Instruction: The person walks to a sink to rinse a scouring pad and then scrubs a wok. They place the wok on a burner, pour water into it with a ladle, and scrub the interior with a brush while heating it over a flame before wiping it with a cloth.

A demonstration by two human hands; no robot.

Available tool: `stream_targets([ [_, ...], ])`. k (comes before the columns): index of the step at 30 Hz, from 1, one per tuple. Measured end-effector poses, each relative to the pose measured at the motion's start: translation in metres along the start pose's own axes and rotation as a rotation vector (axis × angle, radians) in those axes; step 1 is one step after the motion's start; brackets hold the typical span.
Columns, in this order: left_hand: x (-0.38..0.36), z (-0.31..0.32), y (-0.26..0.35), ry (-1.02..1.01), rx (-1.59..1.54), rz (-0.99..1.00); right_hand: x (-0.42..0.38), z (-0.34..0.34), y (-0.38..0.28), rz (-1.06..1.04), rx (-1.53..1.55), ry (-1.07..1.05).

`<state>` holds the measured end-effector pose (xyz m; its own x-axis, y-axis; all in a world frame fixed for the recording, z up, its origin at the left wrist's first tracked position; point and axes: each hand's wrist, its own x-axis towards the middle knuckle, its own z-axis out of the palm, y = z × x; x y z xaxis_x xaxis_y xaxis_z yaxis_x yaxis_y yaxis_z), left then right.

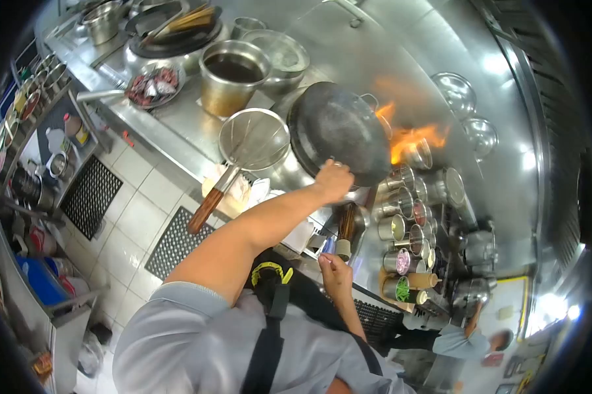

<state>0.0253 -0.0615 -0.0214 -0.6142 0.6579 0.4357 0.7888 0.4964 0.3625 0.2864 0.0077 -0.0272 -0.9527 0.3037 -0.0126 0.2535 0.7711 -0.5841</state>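
My left hand [335, 182] is closed on the near rim of a large dark wok [338, 131], where a small ring handle partly shows between the fingers. Orange flames [411, 139] rise just beyond the wok's right side. Close to my body, my right hand [336, 274] has its fingers drawn together; whatever it may hold is too small to make out. A wire strainer [254, 139] with a wooden handle lies left of the wok. Behind it stands a metal pot [235, 71] of dark liquid.
Seasoning containers [396, 261] line the right side. A pan of meat pieces [153, 87] sits on the steel counter [177, 141] at the left. Shelves hold supplies at far left. Black mats [175, 241] lie on the tiled floor. Another person [463, 341] stands at lower right.
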Motion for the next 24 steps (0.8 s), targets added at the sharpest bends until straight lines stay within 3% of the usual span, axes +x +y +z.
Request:
stream_targets([
  [4, 0.010, 0.010, -0.023, -0.117, -0.015, 0.050, -0.006, 0.009, 0.005, 0.004, 0.065, 0.081],
  [11, 0.007, 0.024, -0.025, 0.011, -0.001, 0.103, -0.012, 0.026, 0.013, -0.067, 0.186, 0.095],
  [12, 0.007, 0.022, -0.024, 0.007, 0.000, 0.101, -0.011, 0.019, 0.007, 0.004, 0.167, 0.020],
  [15, 0.006, 0.020, -0.021, 0.006, 0.017, 0.102, -0.006, 0.026, 0.018, 0.052, 0.287, 0.055],
  [18, 0.008, 0.021, -0.023, 0.030, 0.045, 0.111, -0.005, 0.018, 0.007, 0.072, 0.272, 0.097],
  [24, 0.016, 0.021, 0.001, -0.064, 0.016, -0.008, -0.006, 0.020, 0.017, 0.033, 0.036, -0.088],
])
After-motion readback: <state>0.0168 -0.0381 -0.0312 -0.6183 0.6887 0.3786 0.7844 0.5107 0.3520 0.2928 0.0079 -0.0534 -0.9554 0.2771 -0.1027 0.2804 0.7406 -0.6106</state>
